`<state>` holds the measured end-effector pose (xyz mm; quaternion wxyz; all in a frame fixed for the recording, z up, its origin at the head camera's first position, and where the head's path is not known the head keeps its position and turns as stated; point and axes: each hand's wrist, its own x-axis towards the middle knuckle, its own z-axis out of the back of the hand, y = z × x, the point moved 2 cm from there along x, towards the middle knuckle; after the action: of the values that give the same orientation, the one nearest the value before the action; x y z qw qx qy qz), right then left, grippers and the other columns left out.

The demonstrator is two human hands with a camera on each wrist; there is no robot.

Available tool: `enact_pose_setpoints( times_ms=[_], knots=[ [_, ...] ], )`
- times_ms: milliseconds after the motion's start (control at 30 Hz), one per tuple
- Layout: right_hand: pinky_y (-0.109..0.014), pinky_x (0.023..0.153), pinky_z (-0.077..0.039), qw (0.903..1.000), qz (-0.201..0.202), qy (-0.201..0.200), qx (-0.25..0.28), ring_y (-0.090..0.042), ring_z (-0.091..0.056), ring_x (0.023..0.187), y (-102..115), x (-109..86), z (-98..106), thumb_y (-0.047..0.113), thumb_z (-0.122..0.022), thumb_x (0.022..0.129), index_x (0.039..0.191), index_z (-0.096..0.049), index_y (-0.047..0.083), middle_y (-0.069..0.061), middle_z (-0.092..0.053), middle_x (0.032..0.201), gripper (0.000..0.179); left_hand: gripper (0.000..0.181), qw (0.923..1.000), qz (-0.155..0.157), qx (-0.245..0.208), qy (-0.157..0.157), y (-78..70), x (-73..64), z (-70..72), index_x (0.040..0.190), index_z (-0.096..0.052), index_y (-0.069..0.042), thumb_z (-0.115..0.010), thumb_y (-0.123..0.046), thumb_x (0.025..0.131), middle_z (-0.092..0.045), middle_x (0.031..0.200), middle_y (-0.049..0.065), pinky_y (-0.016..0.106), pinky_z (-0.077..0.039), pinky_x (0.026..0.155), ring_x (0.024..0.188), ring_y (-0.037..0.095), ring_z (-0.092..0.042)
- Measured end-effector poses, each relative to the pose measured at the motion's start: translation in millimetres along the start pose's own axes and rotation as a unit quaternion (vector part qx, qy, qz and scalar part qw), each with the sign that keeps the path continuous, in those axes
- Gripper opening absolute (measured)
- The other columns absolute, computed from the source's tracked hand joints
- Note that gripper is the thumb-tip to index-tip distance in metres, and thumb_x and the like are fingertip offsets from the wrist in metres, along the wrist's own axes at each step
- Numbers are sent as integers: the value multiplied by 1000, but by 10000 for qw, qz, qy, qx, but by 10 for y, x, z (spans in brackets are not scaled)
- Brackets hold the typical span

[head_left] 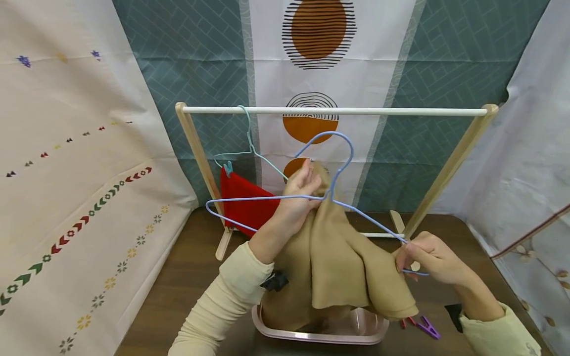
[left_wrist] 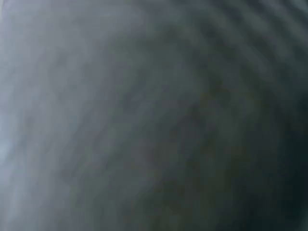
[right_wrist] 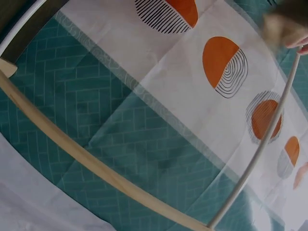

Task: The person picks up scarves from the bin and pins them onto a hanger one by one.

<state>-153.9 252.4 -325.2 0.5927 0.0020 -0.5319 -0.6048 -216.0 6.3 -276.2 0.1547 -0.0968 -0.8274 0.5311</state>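
A tan cloth (head_left: 338, 262) hangs in folds, its lower part reaching into a pink basin (head_left: 320, 337). My left hand (head_left: 297, 202) grips its upper part, fingers pointing up. A blue hanger (head_left: 374, 221) stands before the cloth, hook upward. Its upper left bar crosses in front of my left hand, while the lower bar passes behind that forearm. My right hand (head_left: 429, 254) pinches the hanger's right end beside the cloth's edge. The left wrist view is a dark blur. In the right wrist view neither the right hand nor the hanger can be made out.
Behind stands a wooden rack with a white rod (head_left: 378, 111). A mint hanger (head_left: 249, 131) on it carries a red cloth (head_left: 245, 198), held by a teal clothespin (head_left: 228, 169). A purple clothespin (head_left: 429, 328) lies right of the basin, near red ones.
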Motion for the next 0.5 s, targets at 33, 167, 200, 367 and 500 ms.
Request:
enact_pose_setpoints(
  times_ms=[33,167,200,367,500],
  knots=[
    [-15,41,-41,10000,-13,-63,8,-12,-46,42,3,0,1,-13,-22,93,79,-58,-3,-12,-56,64,40,57,9998,156,137,62,11,-6,18,146,-13,-13,-40,-8,97,-11,151,5,48,-24,103,135,21,-18],
    [-15,41,-41,9996,-25,-262,-44,-14,-47,42,9,-2,9,-15,-22,92,80,-59,-4,-13,-57,64,40,53,9960,141,792,385,17,-93,53,142,-27,-5,-46,-2,93,-26,146,9,41,-33,100,130,26,-31],
    [-16,41,-41,9995,-36,-299,-72,-14,-47,42,8,-2,14,-16,-23,92,80,-60,-4,-13,-57,65,41,52,9944,24,930,492,14,-119,56,141,-30,-3,-47,0,92,-29,145,9,39,-34,99,129,25,-33],
    [-15,42,-42,9995,-42,-307,-13,-15,-48,43,29,10,48,-14,-23,93,84,-61,-4,-14,-58,67,40,43,9658,-767,2151,1229,-28,-254,80,132,-43,5,-52,1,89,-46,133,14,30,-40,94,117,22,-48],
    [-16,42,-43,9995,-53,-304,-7,-15,-50,44,53,14,71,-15,-23,92,86,-61,-4,-15,-59,70,40,36,8460,-2170,4244,2390,-82,-360,104,119,-56,5,-59,-5,85,-56,122,15,25,-40,93,111,18,-53]
  ],
)
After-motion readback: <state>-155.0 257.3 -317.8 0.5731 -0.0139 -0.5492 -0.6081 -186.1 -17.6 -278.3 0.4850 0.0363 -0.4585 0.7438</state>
